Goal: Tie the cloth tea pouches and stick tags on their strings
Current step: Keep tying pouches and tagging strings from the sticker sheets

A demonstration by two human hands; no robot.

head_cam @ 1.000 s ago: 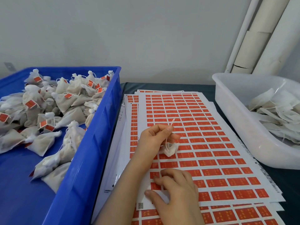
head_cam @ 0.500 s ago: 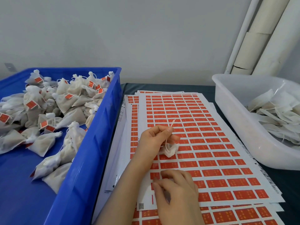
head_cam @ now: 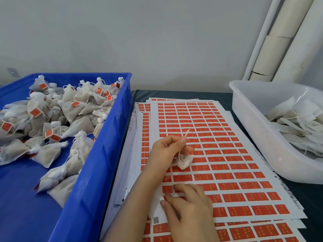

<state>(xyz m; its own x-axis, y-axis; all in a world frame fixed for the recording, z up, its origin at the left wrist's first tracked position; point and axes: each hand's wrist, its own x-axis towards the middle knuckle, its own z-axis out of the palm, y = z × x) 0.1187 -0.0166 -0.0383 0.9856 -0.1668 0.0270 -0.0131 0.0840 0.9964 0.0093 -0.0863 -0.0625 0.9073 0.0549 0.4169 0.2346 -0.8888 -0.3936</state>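
My left hand pinches the thin string of a small white cloth tea pouch. The pouch hangs just under the hand, touching the top sticker sheet of red tags. The string's end sticks up past my fingertips. Lower down, my right hand rests on the same sheet with curled fingers. Its thumb and fingertips pick at a red tag near the sheet's left edge, where the backing is bare white. The hand hides the tag's edge.
A blue crate on the left holds several tied pouches with red tags. At the right, a white tub holds flat untied pouches. More sticker sheets lie stacked underneath on the dark table. Pipes stand at the back right.
My right hand has shifted slightly on the sheet, its fingertips working at the tag near the left edge. My left hand still holds the string and pouch in the same place.
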